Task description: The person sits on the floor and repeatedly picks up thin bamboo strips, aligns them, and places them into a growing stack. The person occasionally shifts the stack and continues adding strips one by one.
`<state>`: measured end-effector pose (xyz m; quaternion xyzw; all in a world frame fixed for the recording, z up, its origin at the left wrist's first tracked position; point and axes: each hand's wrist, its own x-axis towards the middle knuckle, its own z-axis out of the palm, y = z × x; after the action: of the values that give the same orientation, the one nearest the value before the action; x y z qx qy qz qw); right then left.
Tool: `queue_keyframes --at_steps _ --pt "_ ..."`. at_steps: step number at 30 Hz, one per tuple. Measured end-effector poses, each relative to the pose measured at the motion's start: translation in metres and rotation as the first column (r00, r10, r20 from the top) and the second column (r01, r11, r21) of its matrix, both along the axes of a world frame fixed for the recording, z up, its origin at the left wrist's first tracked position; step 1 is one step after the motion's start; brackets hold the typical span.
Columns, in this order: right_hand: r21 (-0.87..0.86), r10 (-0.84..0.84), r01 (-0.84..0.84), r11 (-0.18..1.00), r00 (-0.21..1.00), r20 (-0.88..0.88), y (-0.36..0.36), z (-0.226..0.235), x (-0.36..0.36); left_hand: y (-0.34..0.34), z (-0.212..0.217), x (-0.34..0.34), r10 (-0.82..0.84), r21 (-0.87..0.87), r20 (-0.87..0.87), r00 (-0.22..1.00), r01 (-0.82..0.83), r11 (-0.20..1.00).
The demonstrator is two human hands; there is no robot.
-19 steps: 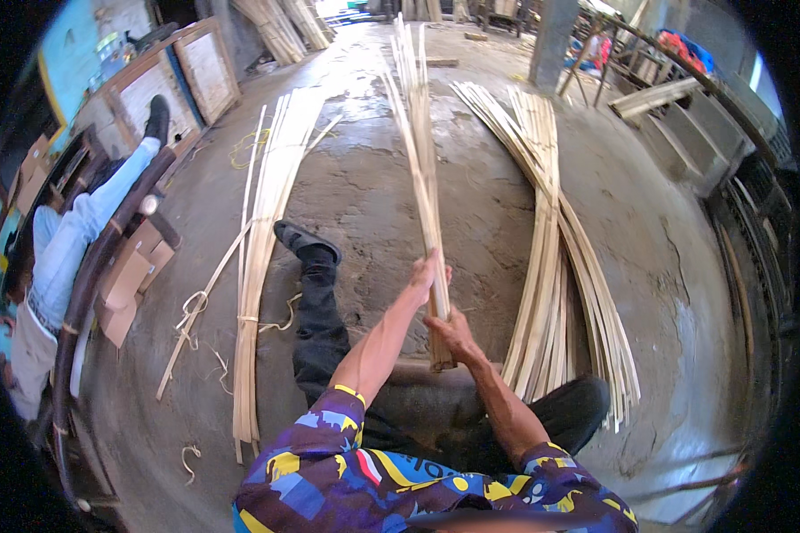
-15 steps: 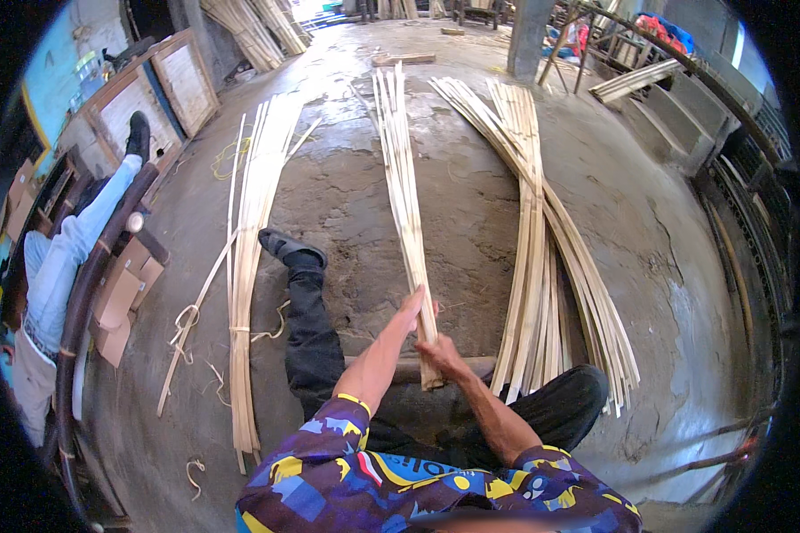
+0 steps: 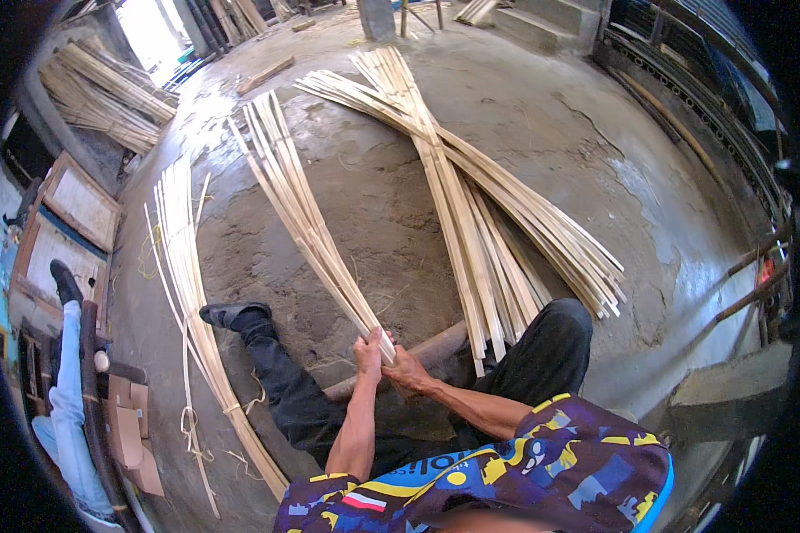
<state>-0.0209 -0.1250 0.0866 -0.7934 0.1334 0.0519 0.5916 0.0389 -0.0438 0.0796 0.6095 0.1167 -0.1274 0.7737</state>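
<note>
Between my legs, both hands grip the near end of a bundle of long, pale split-bamboo strips. My left hand is closed round the bundle, thumb upward. Close beside it, my right hand wraps the butt end and hides the strips' tips. The bundle's far end fans out on the floor, up and to the left. Right of it, two more bundles of bamboo strips lie crossed. To the left, past my outstretched foot, lies a further bundle of strips, tied near its close end.
A round wooden pole lies across the floor under my forearms. At the left, another person's leg rests by a dark pole and a cardboard box. More bamboo is stacked at the far left. Concrete steps stand at the back.
The view has turned to the right, so the scene tilts and shifts left. Both hands still hold the bundle, now closer together near its end.
</note>
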Motion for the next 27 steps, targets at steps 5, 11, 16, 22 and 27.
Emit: queue_keyframes --at_steps 5,11,16,22,27 --pt "0.076 0.273 -0.267 0.961 0.957 -0.094 -0.014 -0.037 0.0 0.006 -0.039 0.004 -0.197 -0.059 -0.307 0.931 0.188 0.98" --pt "0.079 0.215 -0.205 0.976 0.964 -0.154 -0.018 -0.052 -0.008 0.004 -0.063 -0.003 -0.273 -0.213 -0.432 0.859 0.197 0.957" --pt "-0.075 0.107 -0.123 0.99 0.976 -0.192 -0.022 -0.03 -0.004 -0.004 -0.036 -0.004 -0.275 -0.255 -0.261 0.925 0.209 0.944" --pt "-0.035 0.215 -0.243 0.969 0.911 -0.353 -0.041 -0.034 -0.022 0.022 -0.024 -0.027 -0.186 0.218 -0.278 0.942 0.251 0.943" --pt "-0.172 0.353 -0.497 0.851 0.781 -0.515 -0.059 -0.043 -0.028 0.031 -0.037 -0.076 -0.239 0.487 -0.37 0.898 0.406 0.773"
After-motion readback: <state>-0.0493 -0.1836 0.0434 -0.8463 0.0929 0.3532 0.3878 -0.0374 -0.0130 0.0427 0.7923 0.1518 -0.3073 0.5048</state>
